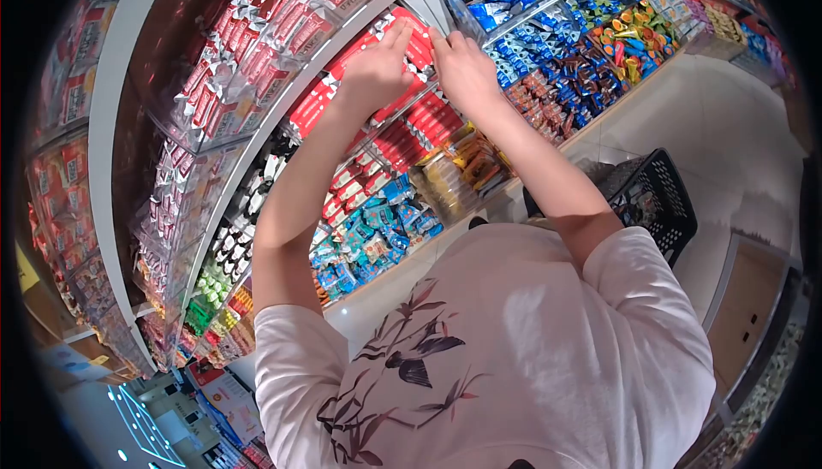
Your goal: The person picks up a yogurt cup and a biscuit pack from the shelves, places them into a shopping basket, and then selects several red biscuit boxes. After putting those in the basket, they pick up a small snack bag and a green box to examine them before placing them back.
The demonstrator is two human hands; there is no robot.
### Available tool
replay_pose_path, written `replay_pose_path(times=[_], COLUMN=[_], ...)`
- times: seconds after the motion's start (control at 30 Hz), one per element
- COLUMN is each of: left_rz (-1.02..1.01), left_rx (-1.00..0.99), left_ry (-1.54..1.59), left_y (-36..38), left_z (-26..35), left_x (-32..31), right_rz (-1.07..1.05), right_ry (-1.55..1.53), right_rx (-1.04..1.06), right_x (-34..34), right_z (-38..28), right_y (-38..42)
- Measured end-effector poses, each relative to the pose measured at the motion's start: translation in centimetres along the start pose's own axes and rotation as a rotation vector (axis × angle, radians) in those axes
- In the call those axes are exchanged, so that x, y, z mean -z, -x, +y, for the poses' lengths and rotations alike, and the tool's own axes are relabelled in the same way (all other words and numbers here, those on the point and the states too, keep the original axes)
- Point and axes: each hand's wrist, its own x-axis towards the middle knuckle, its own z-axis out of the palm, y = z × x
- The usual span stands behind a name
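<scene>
Hands up high: left hand [374, 71] & right hand [463, 71] pinch shiny red rectangular snack packs [417, 45] w/ fingers closed on them, by clear plastic shelf bins [257, 58].

Light: bright and even all around me.
Glare: sheen on the wrappers.
Edges: fisheye bending, black corners, softer focus.

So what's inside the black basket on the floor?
The black basket shows only its mesh walls and rim; nothing inside can be made out. The right arm and shirt cover its near part, so that stays hidden.
</scene>
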Motion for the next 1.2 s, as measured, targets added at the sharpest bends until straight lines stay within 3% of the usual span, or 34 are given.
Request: replay_pose_path(times=[0.1, 0.2, 0.43, 0.73, 1.2], left_rz=[0.004, 0.209, 0.291, 0.538, 0.53], left_rx=[0.021, 0.031, 0.258, 0.234, 0.304], left_ry=[0.052, 0.197, 0.244, 0.047, 0.049], left_y=[-0.3, 0.2, 2.5, -0.1, -0.8], left_z=[-0.1, -0.4, 2.4, 4.6, 4.7], left_x=[0.0, -0.3, -0.1, -2.8, -3.6], right_rz=[0.017, -0.009, -0.036, 0.038, 0.03], right_ry=[0.013, -0.101, -0.267, -0.396, -0.36], right_rx=[-0.003, -0.031, -0.082, -0.065, -0.085], right_x=[-0.3, 0.4, 1.5, 1.0, 0.7], right_z=[0.3, 0.7, 1.7, 1.7, 1.8], right_y=[-0.1, 0.7, 2.9, 1.6, 0.6])
